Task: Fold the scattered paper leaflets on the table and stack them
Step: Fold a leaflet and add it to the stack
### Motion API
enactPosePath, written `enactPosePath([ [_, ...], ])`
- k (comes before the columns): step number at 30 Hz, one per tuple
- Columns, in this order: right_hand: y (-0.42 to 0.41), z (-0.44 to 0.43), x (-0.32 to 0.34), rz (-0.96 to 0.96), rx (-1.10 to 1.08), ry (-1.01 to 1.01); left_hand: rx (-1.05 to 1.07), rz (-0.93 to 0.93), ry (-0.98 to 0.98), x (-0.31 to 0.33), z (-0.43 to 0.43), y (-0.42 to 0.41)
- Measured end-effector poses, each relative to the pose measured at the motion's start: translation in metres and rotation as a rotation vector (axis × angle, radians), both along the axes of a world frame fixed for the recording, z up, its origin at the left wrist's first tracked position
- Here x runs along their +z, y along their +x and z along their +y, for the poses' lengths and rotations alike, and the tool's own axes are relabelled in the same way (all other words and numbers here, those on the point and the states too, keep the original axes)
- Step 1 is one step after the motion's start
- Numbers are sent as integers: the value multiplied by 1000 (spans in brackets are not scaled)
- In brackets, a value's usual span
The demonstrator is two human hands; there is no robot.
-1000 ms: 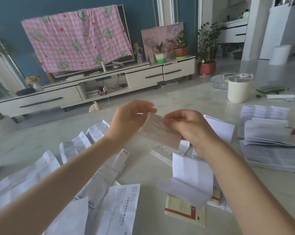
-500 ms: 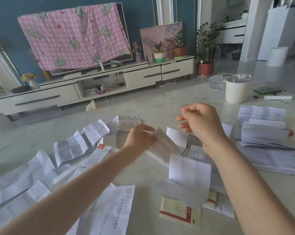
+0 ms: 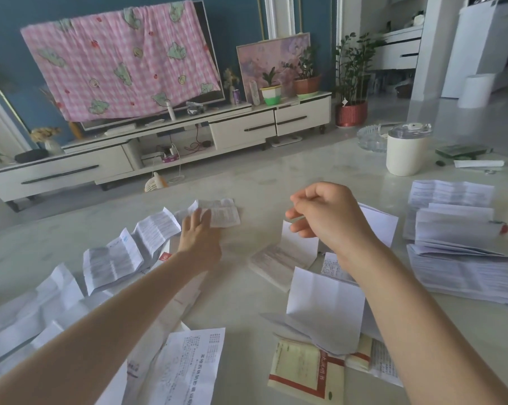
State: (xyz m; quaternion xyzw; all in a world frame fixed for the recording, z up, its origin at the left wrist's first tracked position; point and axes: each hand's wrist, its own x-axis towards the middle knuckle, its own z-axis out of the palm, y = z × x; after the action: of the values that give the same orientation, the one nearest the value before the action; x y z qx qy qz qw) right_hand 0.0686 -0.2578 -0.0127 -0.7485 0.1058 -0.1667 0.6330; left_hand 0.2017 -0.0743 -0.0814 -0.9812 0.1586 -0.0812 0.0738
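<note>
Crumpled, unfolded leaflets (image 3: 42, 311) lie scattered over the left part of the pale surface (image 3: 276, 185). The left hand (image 3: 198, 232) reaches forward, its fingers straight and laid flat on the near edge of a small creased leaflet (image 3: 222, 213), grasping nothing. Right of it, a folded leaflet (image 3: 277, 266) lies on the surface. The right hand (image 3: 325, 211) hovers above the papers, fingers loosely curled; it seems to hold nothing, though the fingertips are blurred. Farther right sits a stack of folded leaflets (image 3: 463, 252), with a cream cup (image 3: 404, 154) behind it.
</note>
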Motion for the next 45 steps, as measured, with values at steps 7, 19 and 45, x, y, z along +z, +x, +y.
enactPosePath([
  [7, 6, -2, 4, 0, 9, 14, 121, 42, 117, -4, -5, 21],
  [19, 1, -5, 6, 2, -69, -10, -25, -280, -1382, 95, -14, -52],
  [45, -24, -7, 13, 34, 368, 173, -47, 682, -1196, 101, 22, -105],
])
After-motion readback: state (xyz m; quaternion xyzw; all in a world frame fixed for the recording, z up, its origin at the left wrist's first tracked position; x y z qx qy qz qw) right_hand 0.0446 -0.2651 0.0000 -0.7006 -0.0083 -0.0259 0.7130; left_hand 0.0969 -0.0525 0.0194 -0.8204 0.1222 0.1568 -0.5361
